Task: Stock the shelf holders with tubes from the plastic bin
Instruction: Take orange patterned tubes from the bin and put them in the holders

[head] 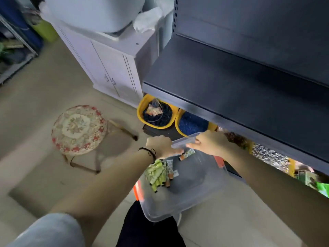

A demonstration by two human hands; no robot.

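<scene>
1. Tubes (159, 173) are the whole point here, and they're piled in the near-left corner of the clear bin (201, 191) on the floor, with one loose tube up by the far rim. None are on the shelf (231, 90) yet, and I can't see any holders in this view, so stocking looks barely begun.

2. The shelf sits right over the bin's far side, so I'd drag the bin out toward yourself first. Otherwise you're reaching under that front edge every time.

3. Bin tip: it's light plastic and looks a bit tilted, so pull it evenly with both hands or the pile slides.

4. Left hand (161, 146) is curled over the bin's far-left rim, gripping it, no tube in it.

5. Right hand (209, 142) is pinching the same far rim, fingers (191, 144) over the edge, also no tube.

6. Smallest bit: grab a few tubes at once, all facing one way. The picture's blurry, so labels are unreadable.
</scene>
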